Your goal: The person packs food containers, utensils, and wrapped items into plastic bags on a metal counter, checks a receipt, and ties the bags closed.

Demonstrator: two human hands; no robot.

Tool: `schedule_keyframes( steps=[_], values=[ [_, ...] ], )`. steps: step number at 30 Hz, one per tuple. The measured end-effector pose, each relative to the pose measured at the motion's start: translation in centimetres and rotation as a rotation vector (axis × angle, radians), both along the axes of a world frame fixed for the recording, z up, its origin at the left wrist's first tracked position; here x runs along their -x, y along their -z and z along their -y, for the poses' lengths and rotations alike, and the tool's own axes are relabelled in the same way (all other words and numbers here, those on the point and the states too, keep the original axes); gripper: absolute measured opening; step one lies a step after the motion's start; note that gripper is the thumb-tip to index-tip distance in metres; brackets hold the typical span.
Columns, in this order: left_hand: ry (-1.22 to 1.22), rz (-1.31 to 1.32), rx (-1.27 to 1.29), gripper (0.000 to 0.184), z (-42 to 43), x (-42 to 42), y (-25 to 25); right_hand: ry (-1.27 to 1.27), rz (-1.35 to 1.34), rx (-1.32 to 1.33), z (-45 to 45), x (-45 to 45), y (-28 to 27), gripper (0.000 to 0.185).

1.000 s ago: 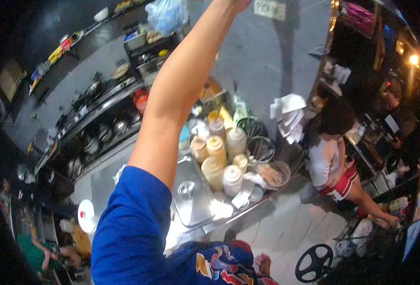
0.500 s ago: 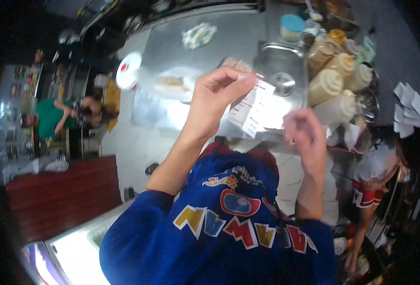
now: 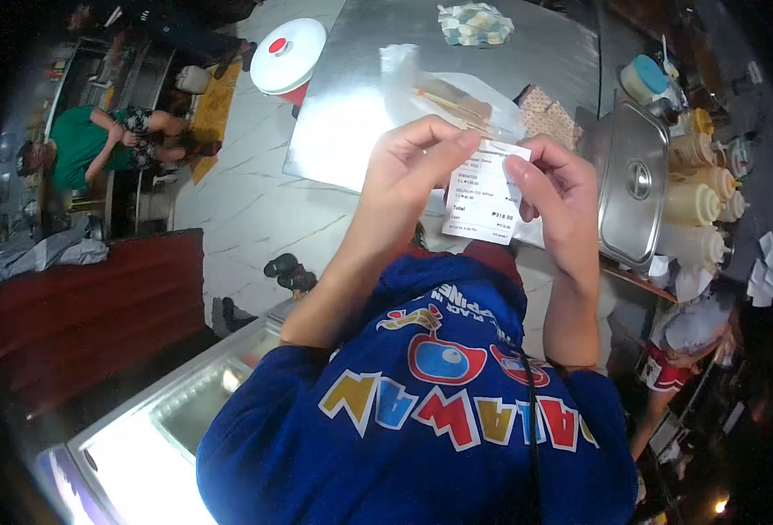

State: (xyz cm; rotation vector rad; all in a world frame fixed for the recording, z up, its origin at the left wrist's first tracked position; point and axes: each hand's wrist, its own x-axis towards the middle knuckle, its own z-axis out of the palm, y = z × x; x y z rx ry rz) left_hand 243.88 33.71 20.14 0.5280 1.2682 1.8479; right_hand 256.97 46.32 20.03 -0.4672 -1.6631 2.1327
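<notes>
A printed paper receipt [image 3: 478,206] is held up in front of my chest, its text facing me. My left hand [image 3: 414,166] pinches its upper left edge between thumb and fingers. At the upper right edge, the thumb of my right hand [image 3: 559,192] presses on the paper with the fingers curled behind. Beyond the hands on the metal table [image 3: 351,105] lie a clear plastic bag [image 3: 399,66] with brown stick-like items [image 3: 456,105] by it and a brown patterned packet [image 3: 548,118].
A checked cloth [image 3: 474,24] lies at the table's far side. To the right are a steel sink [image 3: 627,219], several sauce bottles [image 3: 694,201] and a blue-lidded tub [image 3: 644,79]. A white-lidded red container [image 3: 290,57] stands left. One person in green [image 3: 84,149] sits left; another [image 3: 688,341] is at right.
My right hand has moved in and taken hold of the receipt's right edge. The receipt now faces me more squarely. The view has shifted, so the table's things appear elsewhere.
</notes>
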Motion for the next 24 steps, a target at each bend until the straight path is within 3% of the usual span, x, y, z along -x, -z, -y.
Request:
schedule_keyframes(
  steps=[10, 12, 15, 18, 20, 22, 24],
  values=[
    [0.191, 0.019, 0.015, 0.017, 4.4, 9.3, 3.0, 0.144, 0.164, 0.023, 6.0, 7.3, 2.1, 0.011],
    [0.228, -0.127, 0.096, 0.021, 4.1, 10.6, 5.0, 0.200, 0.220, 0.058, 6.8, 6.9, 4.1, 0.011],
    [0.229, -0.477, 0.151, 0.024, 3.5, 12.5, 8.0, 0.111, 0.508, -0.189, 7.5, 2.3, 10.8, 0.012],
    [0.366, -0.890, 0.072, 0.033, 2.9, 12.3, 7.5, 0.188, 0.559, -0.029, 8.9, -1.2, 16.6, 0.011],
    [0.319, -1.341, 0.082, 0.035, 0.3, 11.3, 8.7, 0.224, 0.478, -0.027, 9.2, -0.6, 16.4, 0.010],
    [0.364, -1.610, 0.182, 0.035, -2.3, 11.8, 10.7, 0.254, 0.396, 0.009, 9.2, 0.6, 16.1, 0.012],
    [0.518, -1.684, 0.381, 0.032, -5.8, 12.9, 12.8, 0.230, 0.403, 0.030, 8.9, 1.2, 15.7, 0.012]
  ],
)
